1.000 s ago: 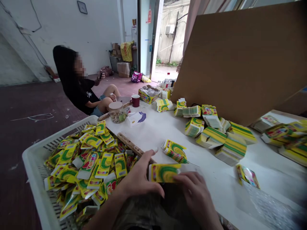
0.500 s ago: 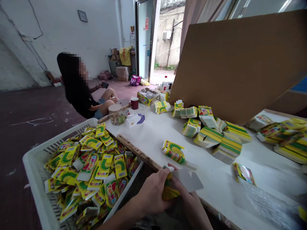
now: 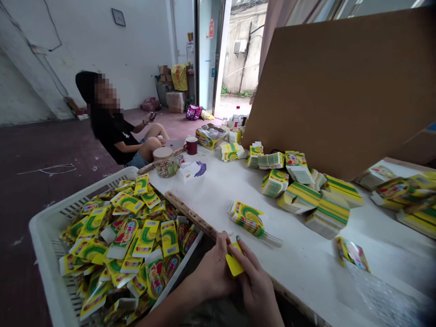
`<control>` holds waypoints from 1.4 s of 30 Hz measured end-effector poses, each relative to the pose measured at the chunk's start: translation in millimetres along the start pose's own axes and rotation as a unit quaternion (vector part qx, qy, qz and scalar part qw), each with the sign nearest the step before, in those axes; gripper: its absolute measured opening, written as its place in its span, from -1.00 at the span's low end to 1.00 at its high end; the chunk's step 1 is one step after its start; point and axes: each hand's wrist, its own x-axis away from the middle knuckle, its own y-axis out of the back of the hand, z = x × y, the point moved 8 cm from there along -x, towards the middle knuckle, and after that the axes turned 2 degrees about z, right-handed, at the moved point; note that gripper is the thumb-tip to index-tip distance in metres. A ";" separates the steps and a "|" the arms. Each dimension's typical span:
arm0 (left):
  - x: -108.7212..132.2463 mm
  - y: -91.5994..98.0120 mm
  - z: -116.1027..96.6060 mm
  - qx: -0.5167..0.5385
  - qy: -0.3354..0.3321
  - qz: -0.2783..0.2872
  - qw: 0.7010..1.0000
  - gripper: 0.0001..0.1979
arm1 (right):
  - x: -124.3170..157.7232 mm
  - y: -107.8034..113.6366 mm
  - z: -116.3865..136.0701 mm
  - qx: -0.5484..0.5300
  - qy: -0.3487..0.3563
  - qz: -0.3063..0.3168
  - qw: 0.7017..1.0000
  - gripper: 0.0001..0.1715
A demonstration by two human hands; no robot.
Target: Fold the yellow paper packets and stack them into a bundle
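Observation:
Between my two hands, at the table's front edge, is a small yellow carton (image 3: 235, 262), mostly hidden by fingers. My left hand (image 3: 215, 263) is closed round it from the left. From the right, my right hand (image 3: 252, 277) grips it, fingers laid along its upper side. To the left stands a white plastic basket (image 3: 41, 236), heaped with yellow-green printed cartons (image 3: 146, 238). Just beyond my hands, a bundle of flat cartons (image 3: 245, 215) lies on the white table (image 3: 211, 195).
Stacks of flat cartons (image 3: 299, 196) line the table's back, before a large brown cardboard sheet (image 3: 334, 91). A clear bag (image 3: 381, 290) lies at right. A lidded jar (image 3: 165, 165), tissue box (image 3: 192, 171) and red mug (image 3: 191, 146) stand at left. A person (image 3: 112, 131) sits beyond, holding a phone.
The carton's pale flap, spread out to the right before, no longer shows; a yellow face shows between my hands instead. My right fingers have moved up over it. The seated person has turned the head.

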 end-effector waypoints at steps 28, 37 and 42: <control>1.6 25.0 -22.2 -0.211 -0.029 0.034 0.977 -0.38 | -5.9 27.9 15.8 -0.015 -0.048 0.092 0.994 -0.75; -2.6 40.4 -7.4 -0.035 0.017 -0.079 0.996 -0.20 | -4.3 39.6 6.4 -0.025 -0.035 -0.073 0.996 -0.58; -3.2 42.9 -6.3 0.058 0.056 -0.067 0.995 -0.45 | -8.3 46.4 3.2 -0.041 -0.052 -0.109 0.992 -0.60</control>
